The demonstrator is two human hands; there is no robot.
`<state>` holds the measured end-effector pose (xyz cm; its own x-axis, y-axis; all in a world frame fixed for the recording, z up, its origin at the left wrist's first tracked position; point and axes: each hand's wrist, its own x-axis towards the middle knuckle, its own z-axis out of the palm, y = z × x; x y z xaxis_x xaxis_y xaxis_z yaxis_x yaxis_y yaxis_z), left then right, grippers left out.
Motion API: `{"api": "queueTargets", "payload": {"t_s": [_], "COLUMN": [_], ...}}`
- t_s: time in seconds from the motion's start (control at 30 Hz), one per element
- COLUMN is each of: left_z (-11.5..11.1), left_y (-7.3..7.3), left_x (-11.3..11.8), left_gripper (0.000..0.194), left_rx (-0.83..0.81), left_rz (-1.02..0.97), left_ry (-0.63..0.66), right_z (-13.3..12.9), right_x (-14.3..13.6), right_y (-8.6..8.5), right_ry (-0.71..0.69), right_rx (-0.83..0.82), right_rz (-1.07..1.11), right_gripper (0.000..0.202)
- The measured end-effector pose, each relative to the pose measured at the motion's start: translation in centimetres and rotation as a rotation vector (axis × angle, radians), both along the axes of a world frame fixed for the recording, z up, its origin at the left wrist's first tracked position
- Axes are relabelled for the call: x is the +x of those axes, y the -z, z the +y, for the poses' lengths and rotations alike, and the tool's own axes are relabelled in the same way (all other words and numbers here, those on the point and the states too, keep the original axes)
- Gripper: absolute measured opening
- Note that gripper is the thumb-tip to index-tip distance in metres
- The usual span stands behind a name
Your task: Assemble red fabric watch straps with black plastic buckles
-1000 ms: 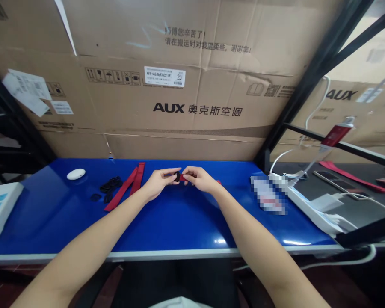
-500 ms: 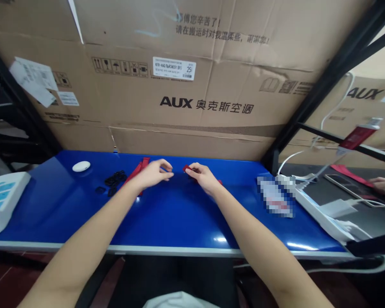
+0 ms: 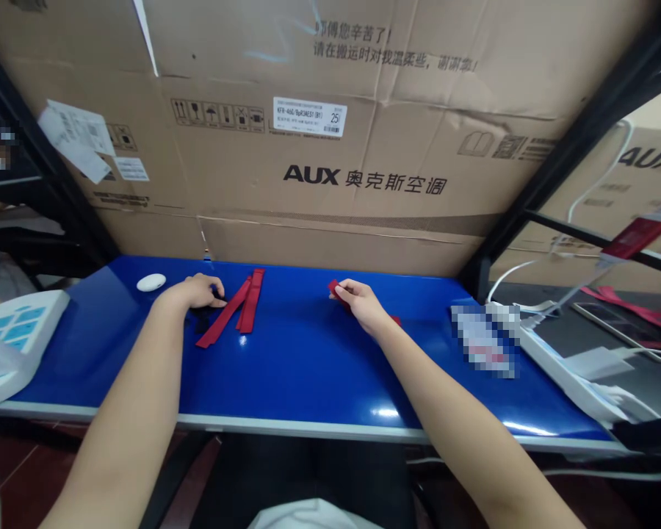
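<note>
My right hand pinches a folded red ribbon strip between thumb and fingertips. A further bit of red shows beside the wrist. My left hand is curled over small black pieces on the blue table, covering most of them. Something dark shows between its thumb and forefinger, too hidden to name. Just right of that hand, several flat red ribbon strips lie on the table at a slant.
A white oval object lies at the back left, and a white device with blue panels stands at the left edge. To the right are a blurred packet and a white power strip with cables. A large cardboard box closes off the back.
My left hand has moved left from above the table's middle to the black pieces, uncovering the red strips. The right hand still holds its ribbon. The view has shifted slightly.
</note>
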<state>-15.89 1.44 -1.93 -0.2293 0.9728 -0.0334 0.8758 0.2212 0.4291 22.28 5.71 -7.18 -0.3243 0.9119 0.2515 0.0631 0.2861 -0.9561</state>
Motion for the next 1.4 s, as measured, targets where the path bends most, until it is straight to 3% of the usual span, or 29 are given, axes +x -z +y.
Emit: {"api": "queueTargets", "payload": {"t_s": [0.13,0.23,0.33,0.47,0.57,0.63,0.7,0.77,0.87,1.1,1.4], "left_z": [-0.1,-0.1,0.2,0.5,0.6,0.4,0.0,-0.4,-0.9,-0.7,-1.2], "left_y": [-0.7,-0.4,0.1,0.4,0.8,1.2,1.7,2.1,2.5,3.6,2.5], "left_x": [1.7,2.8,3.5,5.3,8.8,11.7,14.1,15.8,16.8,17.4,17.8], "left_gripper": [0.034,0.041,0.048,0.023,0.018,0.027,0.034,0.035,0.035,0.038,0.038], "left_rx": [-0.198,-0.236,-0.172,0.148,0.387,0.352,0.283,0.219,0.176,0.084,0.117], "left_rz": [0.335,0.412,0.387,0.039,-0.522,-0.852,-1.001,-1.069,-1.126,-1.227,-1.268], "left_ry": [0.008,-0.014,-0.100,-0.131,0.081,0.287,0.420,0.507,0.539,0.486,0.379], "right_z": [-0.4,-0.7,-0.8,-0.9,-1.2,-1.6,-1.9,-2.0,-2.0,-2.0,-2.0], "right_x": [-0.1,-0.1,-0.2,-0.2,-0.2,-0.2,-0.1,-0.1,0.0,-0.1,0.0], "right_y": [-0.5,-0.7,-0.9,-1.0,-1.3,-1.5,-1.7,-1.9,-1.9,-2.2,-2.3], "right_ry": [0.004,0.007,0.022,0.008,-0.088,-0.182,-0.245,-0.262,-0.276,-0.272,-0.259], "right_rx": [0.004,0.015,0.042,0.069,0.023,0.010,0.024,0.046,0.085,0.170,0.168], "right_rz": [-0.025,-0.054,-0.100,-0.161,-0.189,-0.217,-0.242,-0.260,-0.281,-0.263,-0.282], "right_gripper": [0.029,0.026,0.024,0.019,0.017,0.017,0.018,0.018,0.016,0.015,0.018]}}
